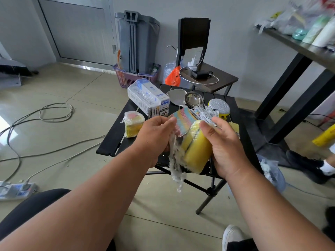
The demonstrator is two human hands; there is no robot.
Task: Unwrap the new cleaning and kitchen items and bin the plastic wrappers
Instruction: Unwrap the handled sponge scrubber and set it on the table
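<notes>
head view: the right hand (223, 144) gripped a pack of yellow sponges (196, 145), fingers curled around its right side and thumb on its upper end. the pack sat just left of that palm, above the near edge of the black folding table (116, 134). its long axis ran from lower left, toward the camera, up to the right, away from it. a dark band crossed the pack near its upper end. the left hand (154, 138) pinched a strip of clear plastic wrapper (175, 160), which hung down from the fingers beside the pack's left face, touching it. a striped multicoloured cloth (182, 122) lay between the two hands, behind the pack.

on the table stood a wrapped white carton pack (146, 98) with blue print, not legible; a wrapped sponge block (133, 125) lay to its left. a steel ladle (194, 100), a steel spatula (175, 96) and a silver scouring pad (219, 105) lay at the far side, with printed labels too blurred to read.
</notes>
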